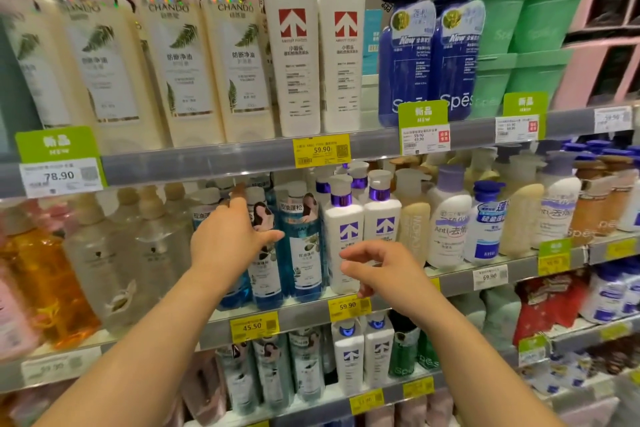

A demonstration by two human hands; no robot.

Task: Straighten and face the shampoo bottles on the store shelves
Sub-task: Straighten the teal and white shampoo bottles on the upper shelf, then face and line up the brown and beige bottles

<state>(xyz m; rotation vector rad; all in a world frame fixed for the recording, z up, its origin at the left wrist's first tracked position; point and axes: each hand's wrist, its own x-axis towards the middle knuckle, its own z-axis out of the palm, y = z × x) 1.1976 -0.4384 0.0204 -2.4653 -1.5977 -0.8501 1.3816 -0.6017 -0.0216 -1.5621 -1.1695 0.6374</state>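
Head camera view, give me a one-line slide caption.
Left hand reaches among blue shampoo bottles on the middle shelf; right hand hovers nearby.
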